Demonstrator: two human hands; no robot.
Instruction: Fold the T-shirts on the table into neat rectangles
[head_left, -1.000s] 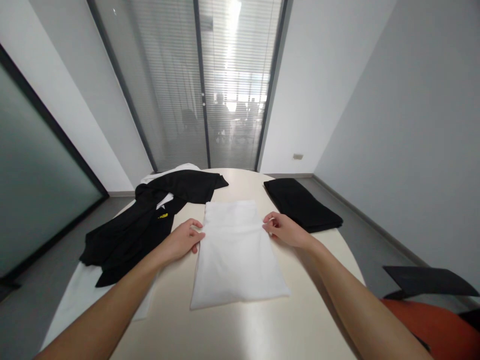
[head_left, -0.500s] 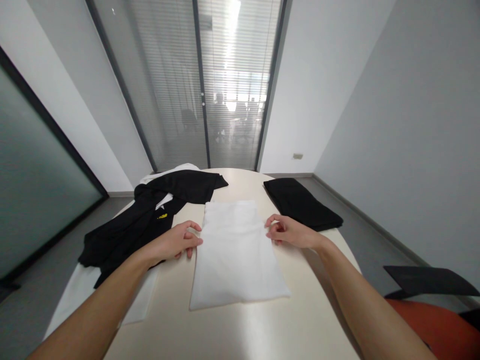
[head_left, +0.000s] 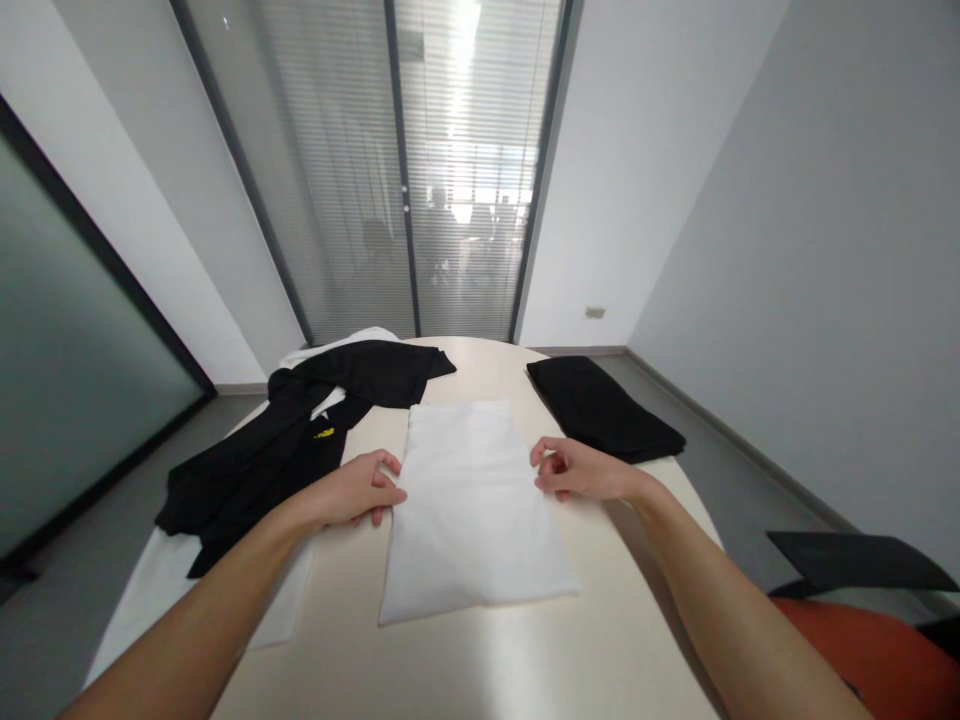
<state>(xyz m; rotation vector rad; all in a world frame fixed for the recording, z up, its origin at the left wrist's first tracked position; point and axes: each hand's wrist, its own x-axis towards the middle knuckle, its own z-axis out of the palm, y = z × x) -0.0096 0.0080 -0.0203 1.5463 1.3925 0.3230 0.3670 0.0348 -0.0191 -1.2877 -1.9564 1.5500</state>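
Observation:
A folded white garment (head_left: 476, 510) lies flat on the pale table in front of me, roughly rectangular and wider at the near end. At its left edge is my left hand (head_left: 358, 488), thumb and bent fingers apart, the thumb tip touching the cloth. Across from it my right hand (head_left: 581, 468) rests by the right edge, fingers curled loosely, with a gap between index finger and thumb. Neither hand visibly pinches the fabric.
Black clothing (head_left: 255, 470) with a small yellow mark lies heaped on the left, over white cloth (head_left: 281, 600). A folded black garment (head_left: 600, 405) sits at the right edge of the round table (head_left: 420, 670). An orange-seated chair (head_left: 862, 650) stands at right.
Both hands have slid slightly nearer to me along the garment's side edges. The garment stays in nearly the same place.

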